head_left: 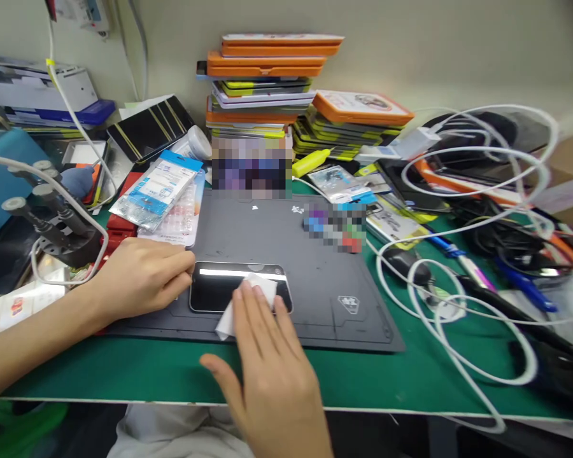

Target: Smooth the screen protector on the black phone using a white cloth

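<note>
A smartphone (214, 294) with a dark, glossy screen lies face up on a grey work mat (315, 286). My left hand (146, 277) is closed at the phone's left end, its curled fingers against that edge; the fingertips are partly hidden. Over the right half of the screen, my right hand (272, 356) presses a white wipe (226, 321) with its fingers stretched forward and the thumb out to the left. Part of the wipe shows beyond the fingers on the glass, and one corner hangs over the phone's near edge.
Stacked orange and yellow flat boxes (267, 67) stand at the back. Left are blue-and-white packets (160, 181) and a grey holder (71, 245) with upright tools. A looped white cable (410, 273) spreads across the right side, near a blue pen (442, 245). Two patches are pixelated.
</note>
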Demonstrator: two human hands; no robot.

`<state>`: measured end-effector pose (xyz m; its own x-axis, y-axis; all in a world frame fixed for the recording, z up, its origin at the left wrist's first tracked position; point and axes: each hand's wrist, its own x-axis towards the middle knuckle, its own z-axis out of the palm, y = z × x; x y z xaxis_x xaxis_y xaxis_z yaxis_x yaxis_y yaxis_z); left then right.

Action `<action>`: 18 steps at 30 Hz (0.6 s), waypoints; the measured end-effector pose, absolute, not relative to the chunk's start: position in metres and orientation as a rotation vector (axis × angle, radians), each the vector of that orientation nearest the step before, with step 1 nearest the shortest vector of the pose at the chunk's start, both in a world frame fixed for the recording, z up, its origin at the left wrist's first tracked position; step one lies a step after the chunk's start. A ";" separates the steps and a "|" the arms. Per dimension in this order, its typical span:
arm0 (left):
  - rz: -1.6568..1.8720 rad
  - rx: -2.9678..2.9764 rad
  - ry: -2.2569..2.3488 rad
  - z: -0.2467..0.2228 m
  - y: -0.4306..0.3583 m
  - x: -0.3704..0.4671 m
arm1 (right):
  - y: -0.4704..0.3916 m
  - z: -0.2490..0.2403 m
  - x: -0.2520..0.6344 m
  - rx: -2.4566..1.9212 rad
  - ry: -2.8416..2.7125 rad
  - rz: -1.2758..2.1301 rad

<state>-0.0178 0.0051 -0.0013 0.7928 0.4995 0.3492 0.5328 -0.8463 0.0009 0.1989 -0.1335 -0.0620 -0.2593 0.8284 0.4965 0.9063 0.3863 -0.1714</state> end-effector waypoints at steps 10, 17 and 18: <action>-0.535 -2.836 -0.845 -0.004 0.010 -0.022 | -0.102 -0.057 0.155 -1.373 -2.192 -0.088; -0.530 -2.858 -0.805 0.002 0.010 -0.019 | -0.092 -0.055 0.188 -1.461 -2.206 -0.090; -0.526 -2.864 -0.805 0.003 0.009 -0.018 | -0.094 -0.055 0.195 -1.492 -2.197 -0.118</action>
